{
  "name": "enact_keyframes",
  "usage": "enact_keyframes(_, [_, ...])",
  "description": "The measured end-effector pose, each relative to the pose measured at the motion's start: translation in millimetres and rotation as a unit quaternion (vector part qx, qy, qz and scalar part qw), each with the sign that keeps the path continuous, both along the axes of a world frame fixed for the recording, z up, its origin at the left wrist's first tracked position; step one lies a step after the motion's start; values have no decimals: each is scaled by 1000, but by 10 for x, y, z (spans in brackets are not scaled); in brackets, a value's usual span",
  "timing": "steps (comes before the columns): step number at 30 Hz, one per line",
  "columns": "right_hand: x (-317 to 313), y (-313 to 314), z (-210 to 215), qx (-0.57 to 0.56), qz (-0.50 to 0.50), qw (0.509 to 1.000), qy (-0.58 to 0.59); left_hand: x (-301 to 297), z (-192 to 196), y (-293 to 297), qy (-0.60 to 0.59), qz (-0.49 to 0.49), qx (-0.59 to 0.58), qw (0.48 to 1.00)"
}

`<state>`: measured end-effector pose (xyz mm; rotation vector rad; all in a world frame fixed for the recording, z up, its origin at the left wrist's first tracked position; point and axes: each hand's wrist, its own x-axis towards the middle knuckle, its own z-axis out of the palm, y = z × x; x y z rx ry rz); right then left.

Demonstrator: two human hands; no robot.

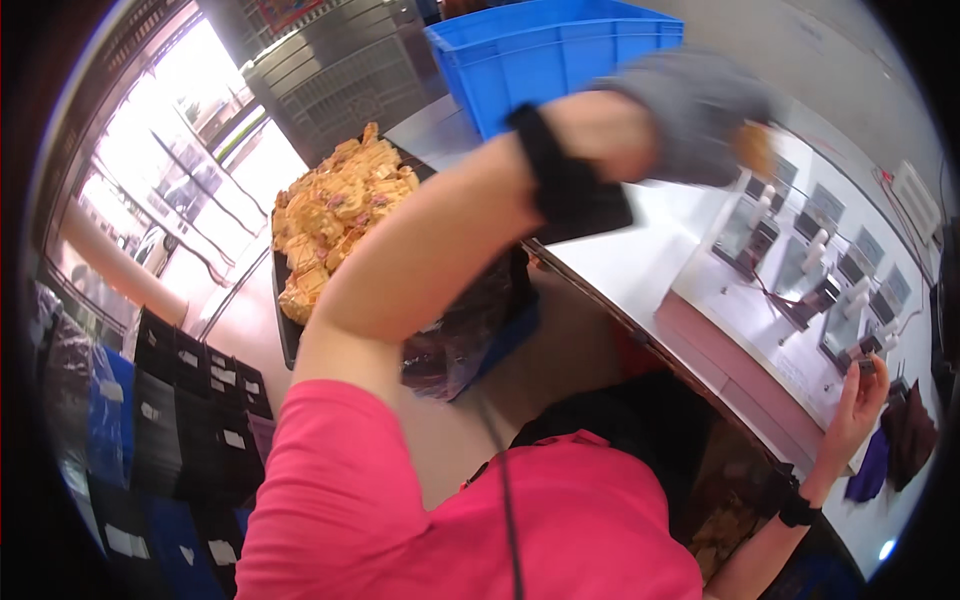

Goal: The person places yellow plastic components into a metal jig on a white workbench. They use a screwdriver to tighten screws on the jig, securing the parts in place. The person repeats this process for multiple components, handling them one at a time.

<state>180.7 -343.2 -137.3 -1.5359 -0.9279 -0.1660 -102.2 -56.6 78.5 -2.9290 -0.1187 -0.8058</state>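
Now my gloved left hand (pixel 695 115) holds an orange piece (pixel 752 147) above the white fixture board (pixel 740 310), my right hand (pixel 862 400) pinching a small dark part (pixel 866 365) at its near edge, the orange heap on the tray (pixel 335 215) at left largely untouched

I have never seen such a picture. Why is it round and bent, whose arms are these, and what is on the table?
The picture comes from a wide fisheye camera worn on a person's head, looking down; this bends straight edges. The pink sleeve is the person's own. The left hand, in a grey glove, is raised and holds a small orange piece; it is blurred. The right hand pinches a small dark part in its fingers beside a white table with a row of small grey fixtures. Farther left, a dark tray carries a heap of orange pieces; behind stands a blue crate.
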Motion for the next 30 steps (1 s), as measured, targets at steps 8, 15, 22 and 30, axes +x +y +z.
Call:
enact_keyframes(8, [-40,50,59,-25,-22,999,-8,-3006,-590,1864,-49,579,-60,812])
enact_keyframes(15, [-49,44,63,-51,-38,998,-9,-3534,-1033,2160,86,779,-125,608])
enact_keyframes(22, [-198,52,175,-74,-94,993,-11,-1344,-933,1733,76,378,-87,918])
enact_keyframes(30, [-296,38,139,-90,-159,983,7,714,-1329,2718,220,419,-116,873])
